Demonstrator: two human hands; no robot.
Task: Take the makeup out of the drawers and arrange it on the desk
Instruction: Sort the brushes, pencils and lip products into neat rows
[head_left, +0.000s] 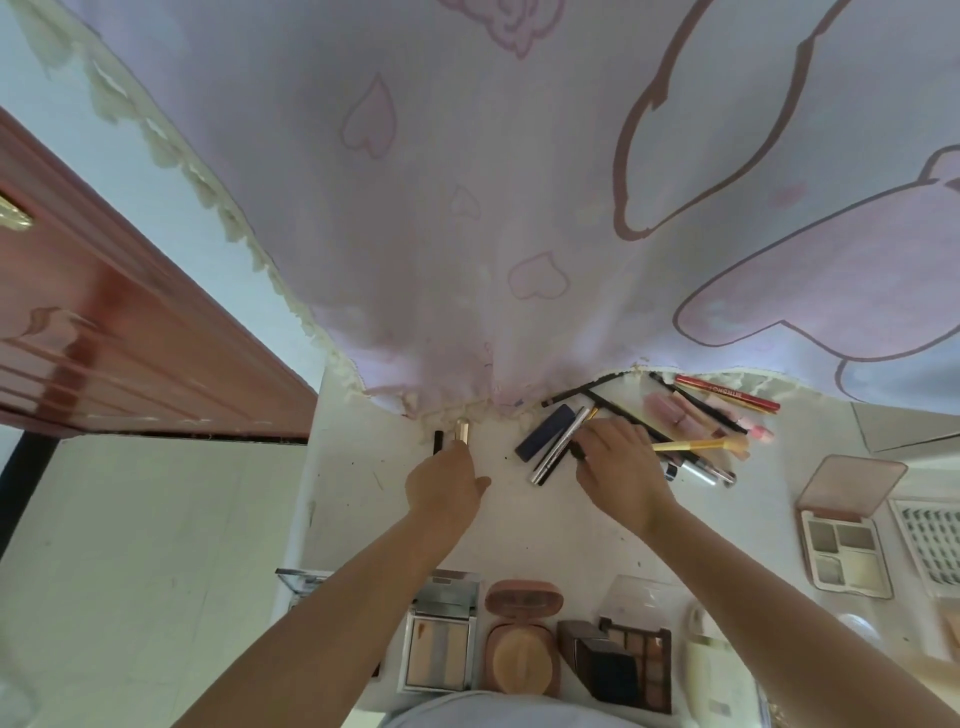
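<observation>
Close to the person, a row of open makeup cases sits on the white surface (519, 530). There is a silver powder case (441, 644), a round pink compact (522, 654) with a puff inside, and a dark eyeshadow palette (631, 660) with many little colors. Off to the right lies a pink palette (844, 540) with its lid up and four pale colors in it.

Two bare arms reach out over the surface. The left hand (447, 486) is farther to the left. Its fingers reach forward to a small gold tube (462, 431) that stands up by the edge of the curtain. The fingers meet the bottom of the tube, but I cannot tell if they pinch it or only touch it. A small black stick (439, 441) stands just beside the gold tube.

The right hand (618, 467) rests on a messy pile of long makeup things. Its fingers are bent down over a small black piece (576, 451), and it looks like they hold it. Under and around this hand are a dark blue flat case (545, 432), a silver pen (561, 447), thin black pencils (618, 410) and a brush with a yellow handle (696, 445). A little farther back lie pink lipsticks (670, 413) and a red pencil (727, 392) with gold letters.

Behind it all hangs a big pale purple curtain (467, 208) with pink hearts on it. A reddish wooden door (104, 312) stands on the left.
</observation>
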